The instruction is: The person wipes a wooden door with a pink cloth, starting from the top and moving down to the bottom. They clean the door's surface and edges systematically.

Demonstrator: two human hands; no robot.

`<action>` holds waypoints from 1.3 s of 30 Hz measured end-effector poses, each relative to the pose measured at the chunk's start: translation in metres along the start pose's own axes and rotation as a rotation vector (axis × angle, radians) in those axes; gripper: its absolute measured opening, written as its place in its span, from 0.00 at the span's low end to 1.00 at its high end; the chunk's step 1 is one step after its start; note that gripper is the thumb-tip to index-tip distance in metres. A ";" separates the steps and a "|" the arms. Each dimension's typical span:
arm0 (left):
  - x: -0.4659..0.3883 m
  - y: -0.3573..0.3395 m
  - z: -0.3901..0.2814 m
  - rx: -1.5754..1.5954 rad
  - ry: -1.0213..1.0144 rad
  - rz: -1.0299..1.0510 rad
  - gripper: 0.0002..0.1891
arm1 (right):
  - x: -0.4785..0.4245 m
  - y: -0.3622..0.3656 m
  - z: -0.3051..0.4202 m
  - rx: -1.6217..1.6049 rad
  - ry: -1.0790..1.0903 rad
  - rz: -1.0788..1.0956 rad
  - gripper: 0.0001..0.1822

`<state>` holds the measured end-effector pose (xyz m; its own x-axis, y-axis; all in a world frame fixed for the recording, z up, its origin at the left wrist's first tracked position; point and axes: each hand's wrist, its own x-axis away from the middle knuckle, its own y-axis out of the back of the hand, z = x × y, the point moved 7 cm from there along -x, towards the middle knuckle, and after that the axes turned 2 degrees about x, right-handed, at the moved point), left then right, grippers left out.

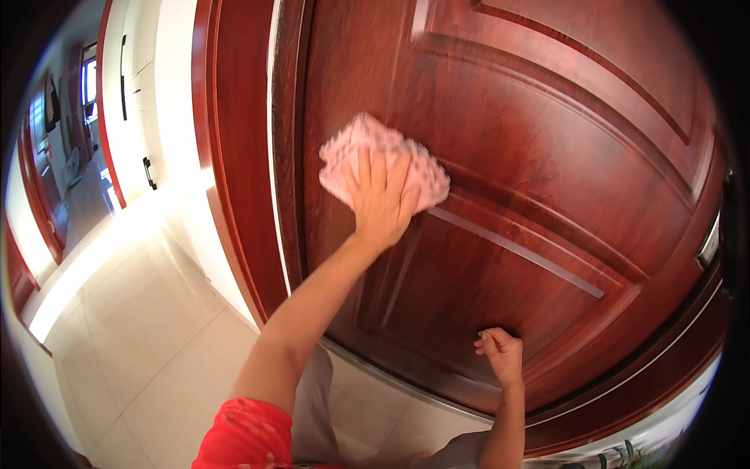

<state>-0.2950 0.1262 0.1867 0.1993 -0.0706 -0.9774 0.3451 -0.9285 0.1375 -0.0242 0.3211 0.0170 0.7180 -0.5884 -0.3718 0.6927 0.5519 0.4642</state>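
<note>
A pink cloth (362,139) with darker marks lies flat against a reddish-brown panelled wooden door (556,152), on its left part. My left hand (381,196) presses on the cloth with its fingers spread over it. Lower down and to the right, my right hand (501,349) is held in front of the door's lower panel with its fingers curled; no object shows in it. Whether it touches the door I cannot tell.
A dark red door frame (240,158) runs along the left, beside a white wall. Beyond stand white cabinet doors with black handles (123,76) and a hallway. Pale floor tiles (158,328) lie below. A metal lock plate (709,241) sits at the door's right edge. Green leaves show at bottom right.
</note>
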 end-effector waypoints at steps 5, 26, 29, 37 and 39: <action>-0.108 0.025 -0.006 0.022 -0.129 -0.148 0.30 | -0.004 0.000 -0.001 -0.048 -0.092 0.100 0.06; -0.103 0.043 0.078 -0.066 -0.109 -0.180 0.31 | -0.015 -0.004 0.066 -0.103 0.114 -0.021 0.06; -0.030 0.028 0.099 -0.005 -0.068 -0.159 0.32 | -0.019 -0.007 0.075 -0.163 0.207 -0.104 0.06; 0.148 -0.004 0.108 0.000 0.295 -0.052 0.34 | -0.026 -0.015 0.060 -0.092 0.143 -0.118 0.08; 0.186 -0.014 0.106 0.017 0.401 -0.039 0.33 | -0.027 -0.013 0.058 -0.067 0.138 -0.126 0.08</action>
<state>-0.3601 0.0873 -0.0143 0.5294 0.1092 -0.8413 0.3451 -0.9337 0.0960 -0.0563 0.2953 0.0671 0.6246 -0.5711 -0.5326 0.7774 0.5196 0.3545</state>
